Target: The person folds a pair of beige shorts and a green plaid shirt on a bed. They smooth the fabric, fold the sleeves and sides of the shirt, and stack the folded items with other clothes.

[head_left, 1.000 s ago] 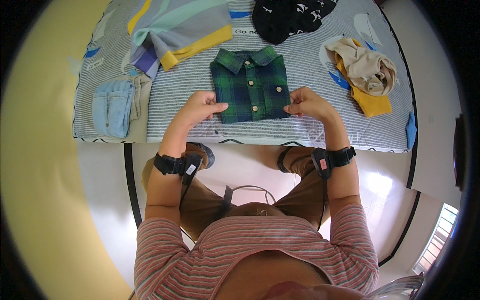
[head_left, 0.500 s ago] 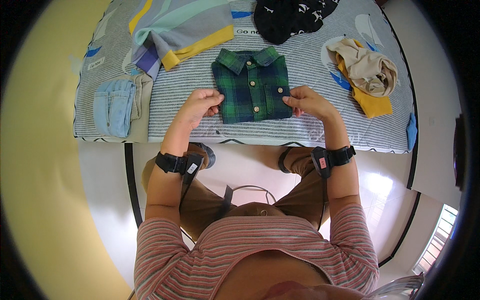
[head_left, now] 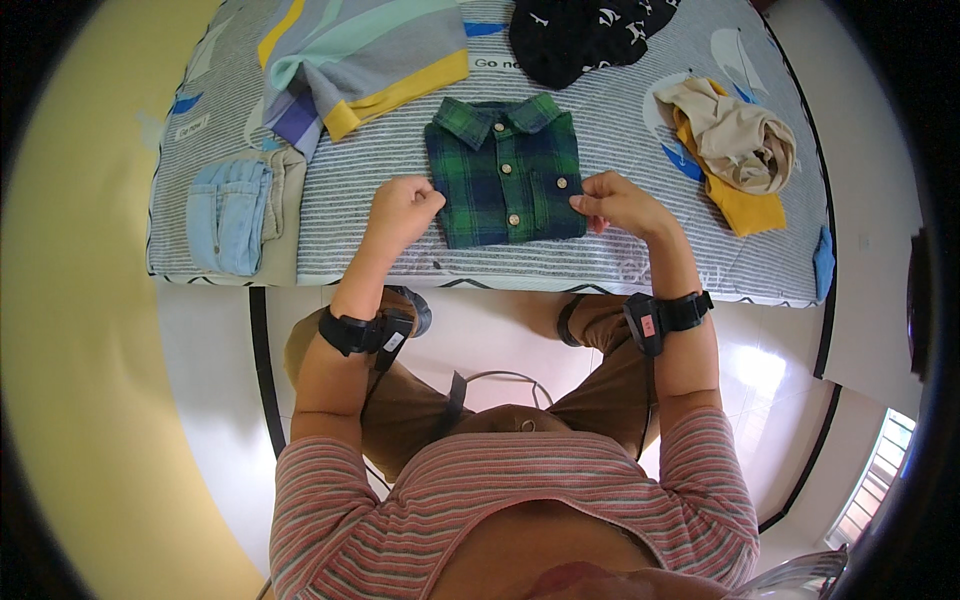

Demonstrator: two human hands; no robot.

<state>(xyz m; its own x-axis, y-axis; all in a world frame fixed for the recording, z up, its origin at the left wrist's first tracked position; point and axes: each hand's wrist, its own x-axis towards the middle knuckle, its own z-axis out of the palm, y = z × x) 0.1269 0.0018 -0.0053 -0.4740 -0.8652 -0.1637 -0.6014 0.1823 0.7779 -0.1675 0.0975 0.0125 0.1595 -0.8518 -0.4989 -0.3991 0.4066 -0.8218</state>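
Observation:
A green and navy plaid shirt (head_left: 508, 185) lies folded into a neat rectangle on the striped bedsheet (head_left: 350, 240), collar at the far side and wooden-looking buttons facing up. At its left edge my left hand (head_left: 404, 212) is closed, fingers curled in and the tips meeting the cloth. My right hand (head_left: 625, 204) pinches the shirt's right edge, thumb on top beside the pocket and fingers partly hidden below.
Folded light blue jeans (head_left: 228, 217) and beige trousers (head_left: 285, 220) lie at left. Beyond them spreads a striped knit garment (head_left: 375, 60). A black patterned cloth (head_left: 575, 40) sits far off; a beige garment (head_left: 735, 130) and a yellow one (head_left: 745, 208) are bunched at right.
My left hand has turned, its fingers curling further in beside the shirt's left edge. The shirt has shifted very slightly right; my right hand stays nearly in place.

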